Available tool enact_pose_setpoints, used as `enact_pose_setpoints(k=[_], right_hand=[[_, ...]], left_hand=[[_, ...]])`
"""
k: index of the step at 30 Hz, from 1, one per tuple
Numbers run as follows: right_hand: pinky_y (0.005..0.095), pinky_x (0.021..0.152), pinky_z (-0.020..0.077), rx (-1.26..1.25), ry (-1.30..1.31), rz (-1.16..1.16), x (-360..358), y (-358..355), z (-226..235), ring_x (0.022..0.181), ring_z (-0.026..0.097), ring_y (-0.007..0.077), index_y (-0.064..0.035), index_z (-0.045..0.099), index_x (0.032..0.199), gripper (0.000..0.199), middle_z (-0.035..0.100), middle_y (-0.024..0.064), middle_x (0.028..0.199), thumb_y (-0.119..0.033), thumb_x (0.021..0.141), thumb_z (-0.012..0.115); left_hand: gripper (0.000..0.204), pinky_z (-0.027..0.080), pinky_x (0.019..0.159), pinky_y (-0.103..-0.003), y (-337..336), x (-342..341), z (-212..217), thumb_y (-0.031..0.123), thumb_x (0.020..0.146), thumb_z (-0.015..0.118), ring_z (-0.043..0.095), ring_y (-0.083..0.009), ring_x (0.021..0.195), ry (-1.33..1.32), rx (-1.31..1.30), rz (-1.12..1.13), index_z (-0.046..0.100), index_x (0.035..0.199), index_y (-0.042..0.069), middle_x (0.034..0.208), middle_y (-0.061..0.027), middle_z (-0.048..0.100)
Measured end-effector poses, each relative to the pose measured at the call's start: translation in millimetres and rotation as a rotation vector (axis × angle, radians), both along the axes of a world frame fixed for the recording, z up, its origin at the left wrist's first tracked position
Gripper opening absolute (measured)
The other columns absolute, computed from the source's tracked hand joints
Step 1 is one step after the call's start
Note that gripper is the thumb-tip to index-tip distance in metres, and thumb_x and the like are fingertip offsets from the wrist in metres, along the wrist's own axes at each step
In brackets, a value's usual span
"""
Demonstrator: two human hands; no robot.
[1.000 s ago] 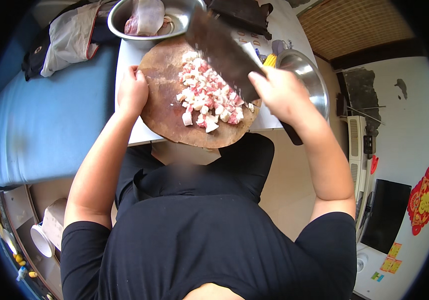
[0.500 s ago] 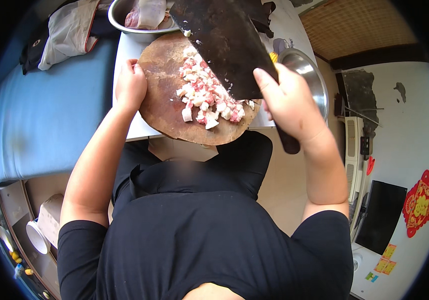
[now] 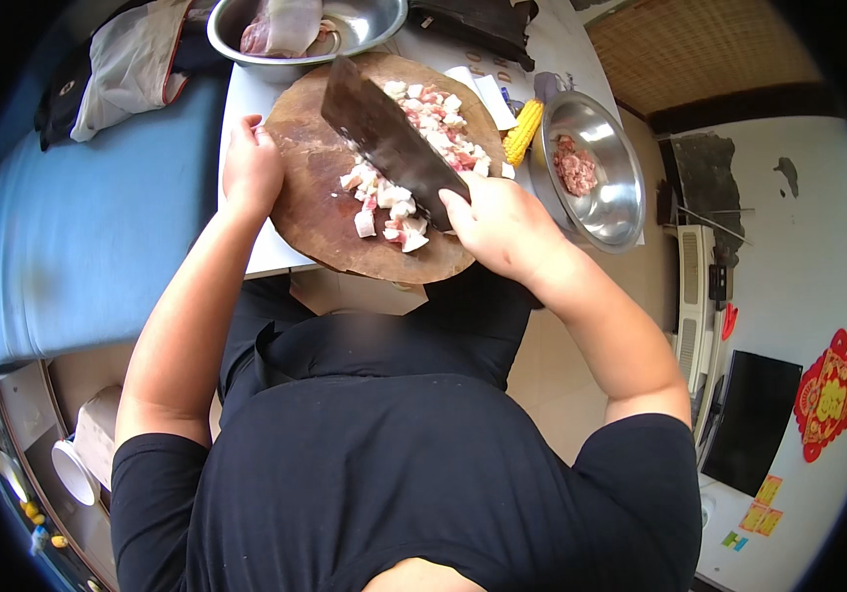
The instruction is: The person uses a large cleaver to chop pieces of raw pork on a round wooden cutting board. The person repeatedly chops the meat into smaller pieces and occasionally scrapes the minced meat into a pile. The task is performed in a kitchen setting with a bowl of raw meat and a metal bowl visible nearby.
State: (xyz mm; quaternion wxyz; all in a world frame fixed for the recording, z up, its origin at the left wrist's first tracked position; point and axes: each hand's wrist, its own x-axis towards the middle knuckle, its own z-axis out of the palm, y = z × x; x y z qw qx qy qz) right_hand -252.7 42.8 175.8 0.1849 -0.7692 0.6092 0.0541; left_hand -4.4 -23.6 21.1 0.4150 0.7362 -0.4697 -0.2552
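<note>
Fingers [image 3: 459, 209] clamp the cleaver [image 3: 390, 143], right hand [image 3: 507, 222] slanting inward, while left hand [image 3: 254, 170] grips the board [image 3: 307, 202].

Cleaver [image 3: 389, 138] amid diced meat [image 3: 448, 120]

The slightly blurred cleaver [image 3: 389, 143] covers a middle strip of the diced meat [image 3: 451, 120]; the right hand [image 3: 504, 222] hides the handle. Whether the fingers of the left hand [image 3: 253, 170] reach beneath the chopping board [image 3: 310, 192] cannot be seen. The top edge cuts off the oval metal bowl [image 3: 364, 32] and the dark bag [image 3: 473, 25]. Yellow objects [image 3: 31, 510] at left are too small to identify.
</note>
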Motion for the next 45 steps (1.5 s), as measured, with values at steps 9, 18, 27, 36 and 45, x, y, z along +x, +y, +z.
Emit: enact_pose_setpoints(k=[9,18,27,36,45], right_hand=[[0.0430,0.078,0.0482,-0.049,-0.270,-0.263,-2.0,-9.7,39.3,0.091,0.059,0.0396,0.0012,0.057,0.097,0.035,0.062,0.0238,0.095,-0.031,0.089,0.047],[0.0431,0.076,0.0482,-0.114,-0.303,-0.178,-8.3,-16.8,44.4,0.088,0.060,0.0373,-0.0011,0.056,0.107,0.036,0.062,0.0226,0.096,-0.031,0.090,0.046],[0.0443,0.081,0.0473,0.024,-0.090,-0.079,-9.1,-25.7,-0.3,0.093,0.059,0.0385,-0.0013,0.058,0.102,0.038,0.062,0.0223,0.098,-0.033,0.089,0.043],[0.0255,0.043,0.0435,-0.042,-1.122,-0.619,-77.2,8.5,-11.7,0.049,0.050,0.0101,-0.0027,0.054,0.093,0.024,0.053,0.0027,0.062,-0.027,0.092,0.051],[0.0245,0.043,0.0440,-0.082,-1.361,-0.727,-112.8,28.9,-30.9,0.049,0.050,0.0097,-0.0037,0.053,0.094,0.023,0.052,0.0026,0.065,-0.026,0.094,0.050]], left_hand=[[0.030,0.044,0.086,-0.040,1.3,6.7,-4.2,0.020,0.093,0.037,0.057,-0.0369,0.100,-0.069,0.026,0.009,0.050,0.114,0.003,0.108,-0.0213,0.060],[0.031,0.044,0.087,-0.040,-0.3,6.5,-1.8,0.021,0.093,0.038,0.057,-0.0368,0.100,-0.073,0.038,-0.011,0.049,0.115,0.003,0.108,-0.0216,0.060],[0.032,0.044,0.088,-0.039,1.6,-0.2,5.6,0.021,0.093,0.040,0.057,-0.0347,0.100,-0.030,0.021,-0.010,0.050,0.116,0.002,0.110,-0.0195,0.059],[0.049,0.037,0.100,-0.044,38.1,-32.5,48.8,0.024,0.071,0.070,0.043,-0.0332,0.120,-0.660,-0.654,-0.910,0.055,0.116,0.011,0.129,-0.0123,0.048],[0.023,0.034,0.104,-0.044,10.6,-109.6,57.9,0.026,0.078,0.059,0.040,-0.0267,0.126,-1.003,-0.803,-1.199,0.062,0.100,0.024,0.131,-0.0018,0.047]])
